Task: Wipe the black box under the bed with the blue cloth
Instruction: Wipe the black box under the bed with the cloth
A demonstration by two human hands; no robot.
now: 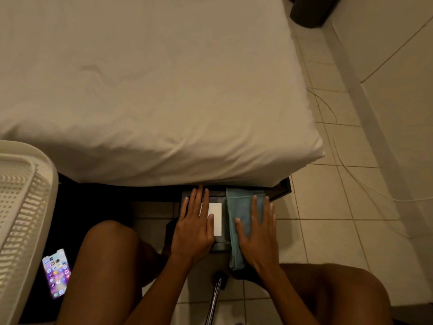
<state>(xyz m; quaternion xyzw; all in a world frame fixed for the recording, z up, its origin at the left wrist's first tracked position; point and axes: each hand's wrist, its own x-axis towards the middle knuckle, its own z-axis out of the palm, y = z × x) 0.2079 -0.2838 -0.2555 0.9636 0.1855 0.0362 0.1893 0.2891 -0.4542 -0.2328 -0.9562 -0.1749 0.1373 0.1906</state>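
Note:
The black box (pixel 219 246) sits on the tiled floor, half out from under the bed (pixel 150 85), with a white label (pixel 216 218) on its lid. My left hand (pixel 193 228) lies flat on the left part of the lid, fingers spread. A folded blue cloth (pixel 239 207) covers the right part of the lid and hangs over its near edge. My right hand (pixel 257 233) presses flat on the cloth with fingers apart. The far end of the box is hidden beneath the mattress.
A white slatted laundry basket (pixel 21 219) stands at the left. A lit phone (pixel 57 273) lies on a dark surface beside my left knee. A metal rod (pixel 214 301) runs between my knees. A thin cable (pixel 346 160) trails over the floor tiles at the right, near the wall.

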